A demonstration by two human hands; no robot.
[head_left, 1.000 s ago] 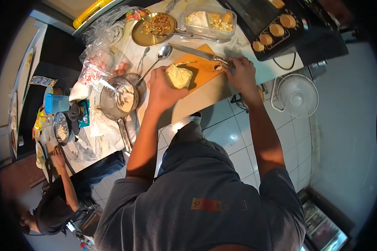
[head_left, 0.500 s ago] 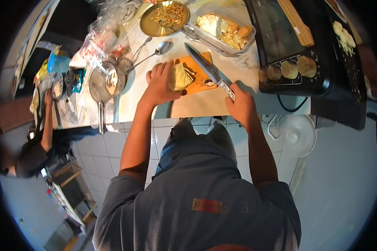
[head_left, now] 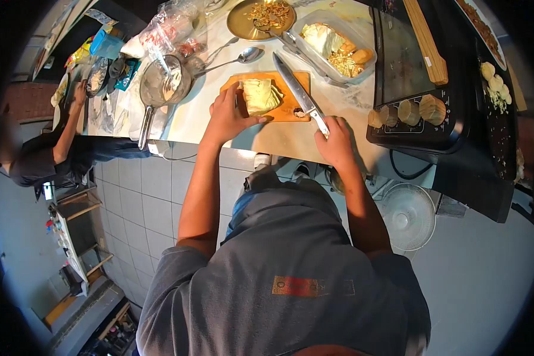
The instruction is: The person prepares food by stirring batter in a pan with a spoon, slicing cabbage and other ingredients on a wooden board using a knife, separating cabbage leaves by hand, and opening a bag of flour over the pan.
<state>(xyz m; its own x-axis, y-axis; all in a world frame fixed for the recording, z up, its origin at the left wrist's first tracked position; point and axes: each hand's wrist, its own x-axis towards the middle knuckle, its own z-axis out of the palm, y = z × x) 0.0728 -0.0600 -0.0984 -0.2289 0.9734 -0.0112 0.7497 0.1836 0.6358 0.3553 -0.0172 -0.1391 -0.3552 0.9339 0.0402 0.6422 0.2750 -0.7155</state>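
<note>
A pale yellow-green block of layered leaves, which looks like cut cabbage (head_left: 259,97), lies on an orange cutting board (head_left: 291,113). At its left side my left hand (head_left: 224,117) is open, fingers and thumb spread, the thumb along the board's near edge. My right hand (head_left: 336,141) is closed around the handle of a kitchen knife (head_left: 293,83). The blade points away from me and slants left over the right part of the board, apart from the cabbage. A small dark-and-pale scrap (head_left: 299,113) sits near the board's right corner.
Beyond the board are a plate of chopped food (head_left: 234,22) and a plastic container (head_left: 368,44) of food. A saucepan (head_left: 147,98) and spoon (head_left: 249,54) lie left. A black oven (head_left: 433,133) stands right. Another person's hand (head_left: 79,94) is far left.
My left hand has loosened from the cabbage, leaving a gap at its left side. The knife stays in my right hand. The whole view has shifted and turned somewhat.
</note>
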